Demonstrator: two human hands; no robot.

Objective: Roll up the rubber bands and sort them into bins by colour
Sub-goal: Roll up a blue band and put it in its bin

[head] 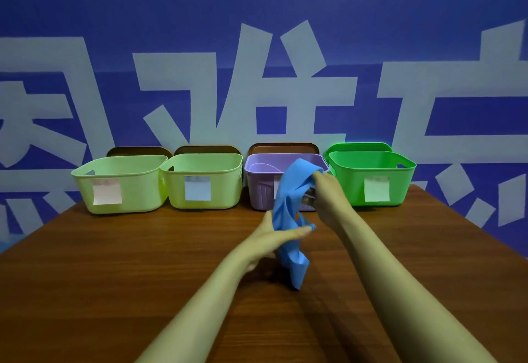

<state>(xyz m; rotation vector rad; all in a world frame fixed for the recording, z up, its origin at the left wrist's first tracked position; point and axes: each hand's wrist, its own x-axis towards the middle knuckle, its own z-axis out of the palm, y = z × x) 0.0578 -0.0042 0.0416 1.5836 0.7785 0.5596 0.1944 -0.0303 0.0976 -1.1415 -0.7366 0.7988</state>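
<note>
Stretching near-upright, the blue band point(289, 205) is pinched midway by left hand point(275, 238), higher by right hand point(328, 192).

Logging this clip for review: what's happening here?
A person holds a wide blue rubber band over the wooden table with both hands. The left hand grips its lower part and the right hand grips its upper end. It hangs loose, not yet rolled. At the far edge stand a pale green bin, a second pale green bin, a purple bin and a bright green bin.
</note>
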